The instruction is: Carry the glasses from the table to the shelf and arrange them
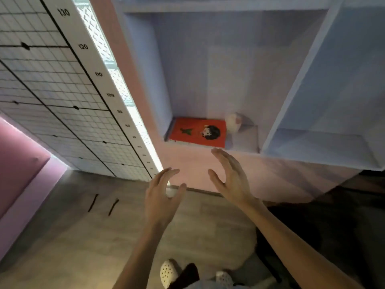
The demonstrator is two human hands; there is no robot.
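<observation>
both hands were up in front of the shelf, centre of frame, & empty. left hand at lower centre: fingers loosely spread, palm turned inward, holding nothing. right hand just right of it & higher: fingers straight, thumb apart, also holding nothing, fingertips just below the shelf's front edge. palms faced each other w/ a gap between, not touching.

none of the glasses could be made out for sure. in the open compartment, centre-right of frame, a red box lay flat on the floor of it. just right of the box, toward the back, sat a pale rounded object, too blurred to say if it was a glass. it lay above & slightly right of the right hand, so that hand was clearly nearer; left hand was well apart, lower left. its long axis: couldn't tell.

table not plainly in view. a dark mass at lower right of frame might be it, unsure. w/ both hands bare, next move prob meant turning toward that lower-right side to fetch a glass, right arm being nearer.
</observation>
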